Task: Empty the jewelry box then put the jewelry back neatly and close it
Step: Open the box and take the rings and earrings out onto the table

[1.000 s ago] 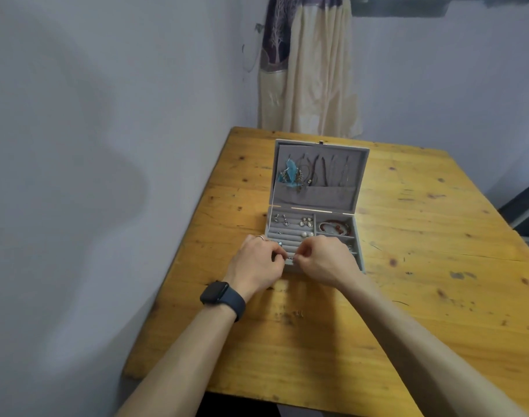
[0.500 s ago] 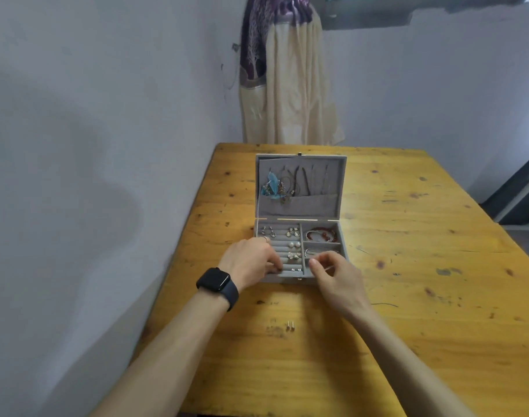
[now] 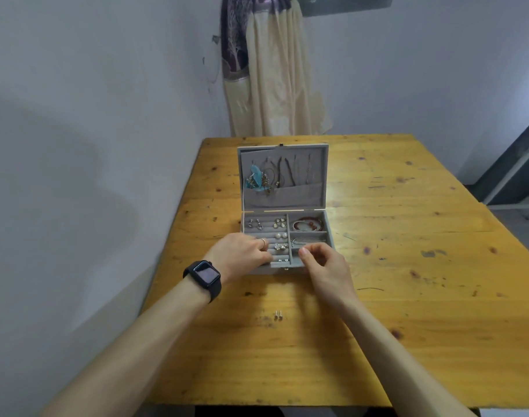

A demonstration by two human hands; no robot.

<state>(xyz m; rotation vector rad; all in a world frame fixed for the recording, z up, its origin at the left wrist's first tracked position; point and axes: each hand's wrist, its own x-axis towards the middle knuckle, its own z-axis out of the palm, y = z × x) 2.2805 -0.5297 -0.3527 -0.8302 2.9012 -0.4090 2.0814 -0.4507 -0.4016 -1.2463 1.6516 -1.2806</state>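
Findings, from my remote station, head view.

1. The jewelry box sits on the wooden table, toward its left side. It is open, with its lid standing upright at the back.
2. Inside the lid, several necklaces hang from hooks into a cloth pocket. A blue ornament is bunched at their left.
3. The left half of the base is a rolled cushion section. It carries pairs of earrings, among them pearl studs.
4. The right half has three compartments. A red bracelet lies in the far one and a thin silver chain in the middle one.
5. The left hand lies on the near left corner of the box. Its fingers are bent down onto the cushion rolls. It wears a ring and, at the wrist, a dark smartwatch.
6. The right hand hovers over the near right compartment, thumb and forefinger tips pressed together.
7. I cannot tell whether either hand grasps anything; any item there is too small to resolve at this range.
8. Two stud earrings lie loose on the table, nearer me than the box and between the forearms, well apart from it.
9. A cream curtain hangs against the wall behind the table.
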